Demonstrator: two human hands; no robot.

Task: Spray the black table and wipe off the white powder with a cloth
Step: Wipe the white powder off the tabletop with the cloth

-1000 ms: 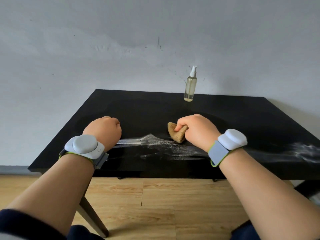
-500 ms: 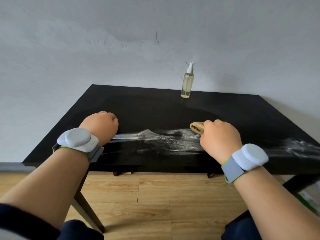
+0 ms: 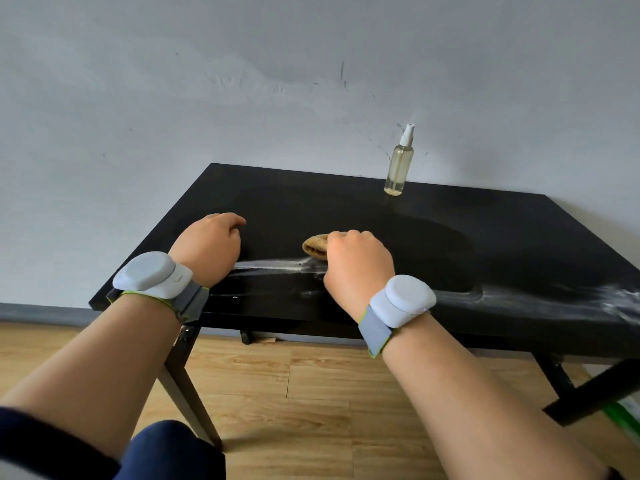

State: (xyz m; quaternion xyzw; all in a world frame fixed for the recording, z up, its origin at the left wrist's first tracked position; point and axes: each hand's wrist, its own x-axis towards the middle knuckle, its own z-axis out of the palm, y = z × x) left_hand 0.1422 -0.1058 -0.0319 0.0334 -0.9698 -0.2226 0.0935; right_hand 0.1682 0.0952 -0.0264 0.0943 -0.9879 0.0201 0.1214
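Observation:
The black table [image 3: 346,206] stands against a grey wall. My right hand [image 3: 358,263] grips a bunched tan cloth [image 3: 315,245] and presses it on the tabletop near the front edge. A thin streak of white powder [image 3: 270,266] runs from the cloth leftward to my left hand [image 3: 207,247], which rests on the table with curled fingers and holds nothing. More smeared white powder [image 3: 568,299] lies along the front right of the table. A clear spray bottle [image 3: 399,166] with yellowish liquid stands upright at the table's back edge.
The grey wall [image 3: 242,98] is directly behind the table. Wooden floor [image 3: 311,393] shows below, with black table legs [image 3: 187,393] at left and right. Both wrists wear white bands. A green and white thing [image 3: 623,412] lies on the floor at the far right.
My right hand dragged the cloth right, then back left across the powder. The wide powder patch in the middle has thinned to a narrow streak. My left hand stayed put.

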